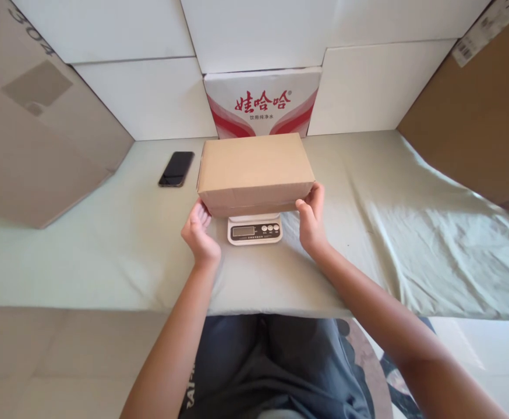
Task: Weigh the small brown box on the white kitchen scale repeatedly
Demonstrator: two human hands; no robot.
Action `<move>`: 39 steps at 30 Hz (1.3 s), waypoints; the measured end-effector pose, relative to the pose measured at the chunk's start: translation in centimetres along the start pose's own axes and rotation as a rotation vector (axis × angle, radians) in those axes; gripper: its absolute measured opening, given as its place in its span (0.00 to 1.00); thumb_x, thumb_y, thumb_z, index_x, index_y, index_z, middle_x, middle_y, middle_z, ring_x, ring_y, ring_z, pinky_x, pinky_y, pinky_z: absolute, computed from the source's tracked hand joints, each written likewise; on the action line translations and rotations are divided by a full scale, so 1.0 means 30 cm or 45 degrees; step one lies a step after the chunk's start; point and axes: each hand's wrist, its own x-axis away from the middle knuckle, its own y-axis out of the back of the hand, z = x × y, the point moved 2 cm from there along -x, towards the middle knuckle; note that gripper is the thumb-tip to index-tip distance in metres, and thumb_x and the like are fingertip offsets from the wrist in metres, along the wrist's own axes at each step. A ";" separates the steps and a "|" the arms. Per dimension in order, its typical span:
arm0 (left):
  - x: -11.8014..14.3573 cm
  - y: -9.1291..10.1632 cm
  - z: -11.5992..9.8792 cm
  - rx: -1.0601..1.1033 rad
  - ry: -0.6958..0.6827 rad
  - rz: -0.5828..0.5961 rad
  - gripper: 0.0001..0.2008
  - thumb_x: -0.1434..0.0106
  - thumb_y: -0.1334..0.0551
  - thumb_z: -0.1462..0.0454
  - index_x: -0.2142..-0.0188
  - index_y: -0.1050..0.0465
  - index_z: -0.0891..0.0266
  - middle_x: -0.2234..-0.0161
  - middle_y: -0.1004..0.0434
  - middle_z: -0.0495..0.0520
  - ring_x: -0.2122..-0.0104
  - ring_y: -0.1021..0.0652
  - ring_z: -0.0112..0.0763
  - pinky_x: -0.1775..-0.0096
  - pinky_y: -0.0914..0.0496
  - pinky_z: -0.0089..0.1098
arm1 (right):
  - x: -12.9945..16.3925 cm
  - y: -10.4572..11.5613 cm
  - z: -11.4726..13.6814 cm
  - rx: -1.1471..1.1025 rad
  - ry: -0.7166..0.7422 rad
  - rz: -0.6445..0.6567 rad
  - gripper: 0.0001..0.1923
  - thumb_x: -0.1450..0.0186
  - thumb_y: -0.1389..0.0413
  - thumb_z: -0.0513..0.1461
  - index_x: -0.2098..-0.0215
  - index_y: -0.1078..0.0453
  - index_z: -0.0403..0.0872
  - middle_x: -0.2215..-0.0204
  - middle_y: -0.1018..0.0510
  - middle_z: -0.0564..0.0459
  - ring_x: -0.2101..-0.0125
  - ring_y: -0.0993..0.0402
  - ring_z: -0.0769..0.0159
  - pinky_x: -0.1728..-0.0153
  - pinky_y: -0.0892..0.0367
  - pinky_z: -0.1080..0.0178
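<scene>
A closed brown cardboard box (257,163) is at the middle of the cloth, over a small white kitchen scale (254,239). Its front corners are held between my two hands. My left hand (199,230) has its fingers curled against the lower left corner, partly hidden behind the box. On the lower right corner, my right hand (313,217) grips with the thumb in front. The scale's dark display and buttons show below the box, while its platform is mostly covered. Whether the box rests fully on the platform I cannot tell.
A black phone (176,169) lies left of the box on the pale green cloth (106,256). White boxes (145,99) and a red-and-white printed carton (263,102) form a wall behind. Large cardboard boxes stand at left (49,128) and right (477,110).
</scene>
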 end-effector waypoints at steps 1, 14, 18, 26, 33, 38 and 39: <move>0.000 -0.001 -0.001 0.000 0.002 -0.007 0.34 0.33 0.44 0.44 0.42 0.19 0.67 0.39 0.19 0.73 0.37 0.19 0.51 0.38 0.26 0.46 | -0.002 0.001 -0.002 0.003 0.002 0.003 0.18 0.36 0.43 0.46 0.49 0.39 0.54 0.45 0.28 0.47 0.41 0.29 0.52 0.41 0.26 0.43; -0.002 -0.009 -0.009 -0.012 0.018 -0.017 0.34 0.31 0.47 0.44 0.43 0.18 0.66 0.40 0.18 0.72 0.36 0.20 0.51 0.37 0.27 0.47 | -0.003 0.005 -0.002 0.041 -0.041 0.021 0.20 0.35 0.43 0.51 0.49 0.40 0.56 0.45 0.28 0.48 0.41 0.30 0.52 0.40 0.27 0.44; -0.007 -0.012 -0.008 -0.005 0.034 -0.023 0.33 0.32 0.47 0.45 0.43 0.18 0.66 0.40 0.18 0.72 0.37 0.20 0.51 0.37 0.27 0.47 | -0.002 0.005 0.001 0.051 -0.036 0.007 0.19 0.35 0.43 0.50 0.50 0.40 0.55 0.44 0.28 0.48 0.41 0.29 0.52 0.41 0.26 0.45; -0.010 -0.012 -0.012 0.028 0.043 -0.035 0.33 0.33 0.45 0.45 0.45 0.17 0.68 0.40 0.19 0.73 0.37 0.20 0.52 0.37 0.26 0.47 | 0.001 0.004 0.007 0.068 -0.037 0.008 0.19 0.35 0.43 0.49 0.50 0.40 0.55 0.45 0.28 0.47 0.43 0.28 0.52 0.43 0.26 0.45; -0.006 -0.013 -0.015 0.003 0.042 -0.021 0.32 0.31 0.47 0.46 0.44 0.18 0.66 0.40 0.18 0.70 0.37 0.20 0.50 0.37 0.26 0.46 | 0.001 0.005 0.004 0.067 -0.040 0.023 0.19 0.34 0.44 0.51 0.49 0.40 0.56 0.43 0.28 0.47 0.41 0.29 0.51 0.41 0.27 0.44; -0.010 -0.013 -0.012 0.009 0.040 -0.034 0.33 0.32 0.46 0.45 0.45 0.17 0.67 0.41 0.18 0.71 0.38 0.19 0.51 0.37 0.26 0.46 | -0.001 0.005 -0.001 0.065 -0.022 0.015 0.19 0.35 0.44 0.50 0.48 0.40 0.56 0.44 0.28 0.47 0.43 0.28 0.52 0.42 0.27 0.45; -0.010 -0.013 -0.012 0.011 0.035 -0.032 0.33 0.33 0.46 0.45 0.45 0.17 0.67 0.41 0.18 0.71 0.38 0.20 0.51 0.37 0.26 0.46 | -0.001 0.006 -0.004 0.072 -0.019 0.016 0.20 0.34 0.44 0.51 0.48 0.40 0.56 0.44 0.28 0.47 0.42 0.28 0.52 0.42 0.27 0.45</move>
